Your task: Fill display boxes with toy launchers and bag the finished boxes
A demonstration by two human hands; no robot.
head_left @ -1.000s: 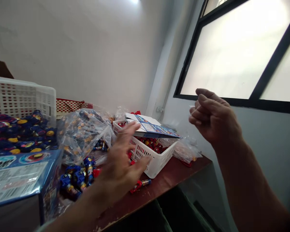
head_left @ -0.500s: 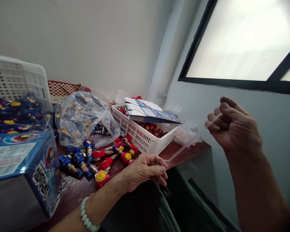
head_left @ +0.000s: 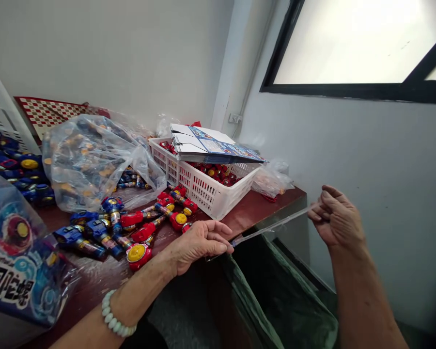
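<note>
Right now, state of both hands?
Left hand: closed, pinching one end of a clear plastic strip.
Right hand: closed, holding the other end of it.

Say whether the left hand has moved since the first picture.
Yes: against the white basket on the right, the left hand has moved down and rightward in the view, now below that basket's near corner.
</note>
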